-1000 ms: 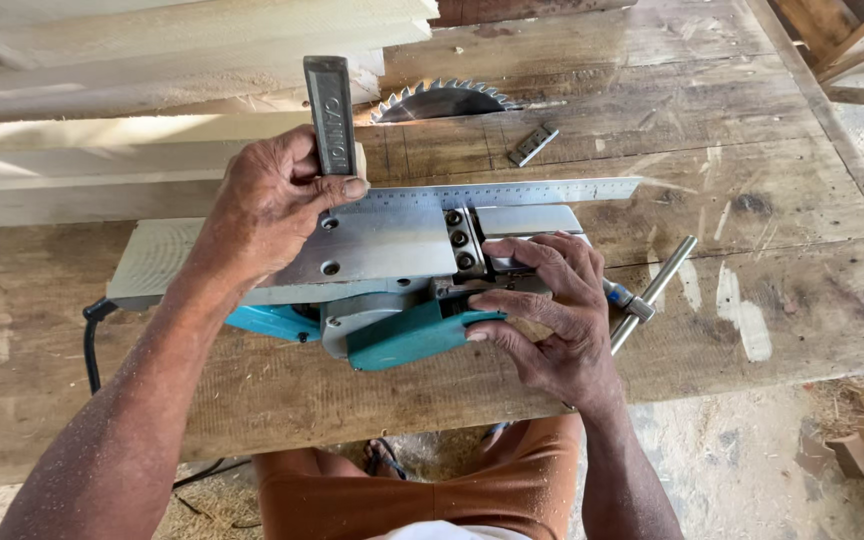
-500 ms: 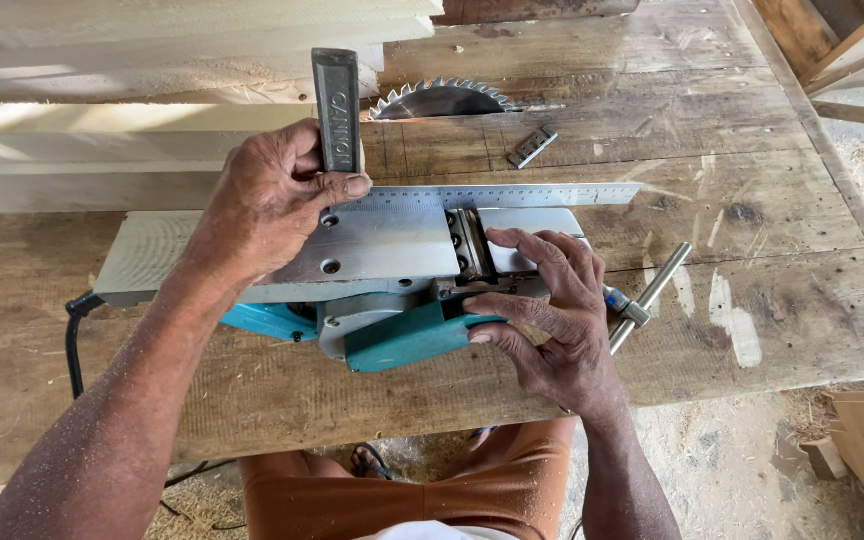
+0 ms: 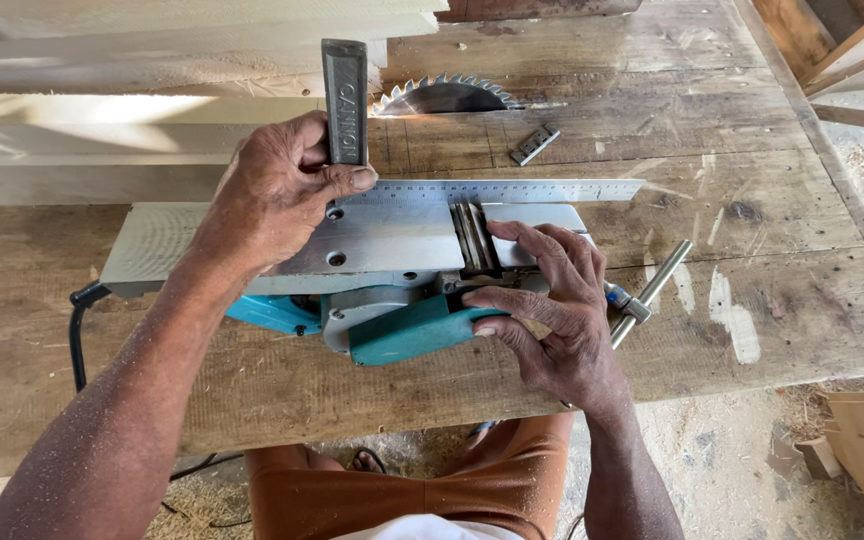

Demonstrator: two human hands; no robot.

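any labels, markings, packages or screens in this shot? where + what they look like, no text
Raised lettering: on the dark grey metal stock of the try square, upright at top centre, pinched by the left hand.
Graduation marks: along the silver steel rule blade, lying flat across the upturned planer sole.
No packages, signs or screens in view.

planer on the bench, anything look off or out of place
The teal planer lies upside down, sole facing up, with a try square laid across it by the left hand. A circular saw blade juts bare from the tabletop just behind, unguarded.
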